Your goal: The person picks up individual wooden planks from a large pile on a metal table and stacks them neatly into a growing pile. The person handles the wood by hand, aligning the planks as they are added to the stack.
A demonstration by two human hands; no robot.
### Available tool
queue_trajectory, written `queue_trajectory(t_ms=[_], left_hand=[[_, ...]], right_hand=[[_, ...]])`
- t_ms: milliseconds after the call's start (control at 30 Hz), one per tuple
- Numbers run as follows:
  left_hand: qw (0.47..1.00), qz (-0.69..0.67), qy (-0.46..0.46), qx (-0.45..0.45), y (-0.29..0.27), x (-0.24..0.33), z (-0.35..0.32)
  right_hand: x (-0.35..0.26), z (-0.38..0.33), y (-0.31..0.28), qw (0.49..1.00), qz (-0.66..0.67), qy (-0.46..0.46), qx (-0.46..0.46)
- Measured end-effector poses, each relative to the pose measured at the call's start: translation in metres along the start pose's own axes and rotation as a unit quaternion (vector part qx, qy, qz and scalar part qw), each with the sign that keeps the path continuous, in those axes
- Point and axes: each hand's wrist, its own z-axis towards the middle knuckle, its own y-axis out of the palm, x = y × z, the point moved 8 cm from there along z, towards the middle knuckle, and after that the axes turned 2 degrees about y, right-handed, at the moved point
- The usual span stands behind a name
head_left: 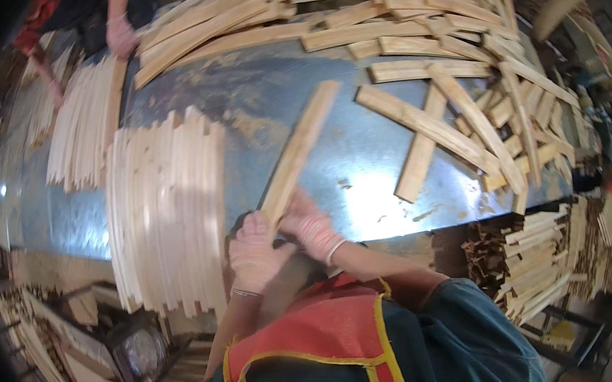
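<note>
A pale wooden slat slants up and away from me over the metal table. Around its near end is my left hand, gloved in white, with the fingers closed on the wood. My right hand, in a glove with a reddish cuff, grips the same slat from its right side; some of its fingers are hidden behind the wood. Left of my hands stands a neat row of slats packed on edge, reaching past the table's near edge.
Loose slats lie heaped across the far side, and several crossed slats lie at right. A co-worker's gloved hand touches another row of slats at far left. Below the table's right edge is stacked wood.
</note>
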Motion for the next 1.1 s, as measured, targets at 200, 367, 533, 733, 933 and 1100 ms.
queue_trajectory(t_ms=[200, 367, 533, 733, 933, 1100], left_hand=[[0.992, -0.02, 0.003, 0.124, -0.001, -0.045, -0.016], [0.972, 0.17, -0.113, 0.12, 0.036, -0.105, -0.065], [0.945, 0.265, -0.12, 0.152, 0.045, -0.115, -0.058], [0.976, 0.134, -0.094, 0.145, 0.024, -0.025, -0.016], [0.987, 0.063, 0.039, 0.145, 0.016, 0.042, 0.009], [0.987, -0.117, 0.091, 0.068, 0.04, 0.063, 0.009]], right_hand=[[-0.122, -0.019, -0.134, 0.889, -0.423, -0.025, 0.174], [-0.3, -0.082, -0.375, 0.609, -0.58, -0.15, 0.52], [-0.328, -0.117, -0.503, 0.469, -0.71, 0.096, 0.517], [-0.324, -0.07, -0.429, 0.596, -0.744, 0.109, 0.28], [-0.265, -0.052, -0.334, 0.623, -0.746, 0.129, 0.195], [-0.205, -0.026, -0.241, 0.9, -0.407, 0.062, 0.144]])
